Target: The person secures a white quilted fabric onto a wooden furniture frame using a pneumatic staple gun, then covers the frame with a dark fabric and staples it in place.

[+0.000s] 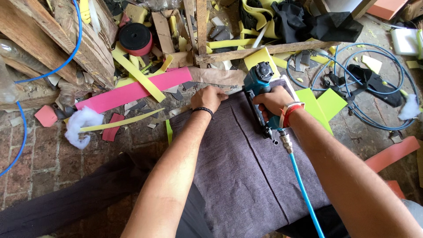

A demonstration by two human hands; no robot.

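Note:
My right hand (274,100) grips a teal pneumatic staple gun (258,81), its nose pressed at the far edge of a grey fabric-covered cushion panel (246,176). A light blue air hose (304,194) runs from the gun's handle back along my right forearm. My left hand (208,98), with a black band at the wrist, is closed on the fabric's far edge just left of the gun, pulling it over the rim. A seam runs down the grey fabric.
Brick floor is littered with yellow and pink foam strips (132,90), white stuffing (81,123), wooden pallets (66,39), a red-black roll (135,39), black cloth (317,24), and coiled blue hose (374,88) at right. Green foam sheets (321,105) lie beside the cushion.

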